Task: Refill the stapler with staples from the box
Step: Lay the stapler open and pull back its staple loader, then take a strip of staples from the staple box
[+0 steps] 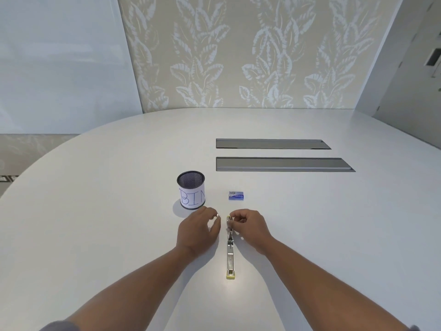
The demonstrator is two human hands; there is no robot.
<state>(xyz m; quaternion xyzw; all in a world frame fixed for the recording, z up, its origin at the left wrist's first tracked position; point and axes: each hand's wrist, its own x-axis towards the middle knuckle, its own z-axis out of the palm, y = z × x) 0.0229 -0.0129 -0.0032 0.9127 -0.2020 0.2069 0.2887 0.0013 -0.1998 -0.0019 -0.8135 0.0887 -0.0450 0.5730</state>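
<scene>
White and rounded at its far edge, the bench (119, 235) stands before a wall papered with pale leaf shapes (238, 56). At its middle the right hand (248, 228) has its grip curled onto the far end of the stapler (230, 249), thumb and fingers pinching the metal just beneath a small yellow tip. The stapler lies opened out flat in one long silver strip that runs straight toward the person, and it ends in a yellow piece at the near end. Just left of that far end, apart from the stapler, the left hand (199, 229) rests near the bench with its thumb and forefinger drawn close together; a small pale glint shows at the fingertips, too small to tell whether it is something pinched, so whether this grip is closed on anything cannot be told. Both forearms are bare and reach in from the lower corners, with a bit of grey sleeve at each edge.

Beyond the right hand, near but not touching it, lies the small blue box of staples (236, 195), flat on the bench. To its left, just beyond the left hand, stands an upright black mesh cup (191, 189) wrapped in white paper lettered "BIN". Farther back and to the right, two long grey recessed panels (281, 163) are set side by side in the bench top.
</scene>
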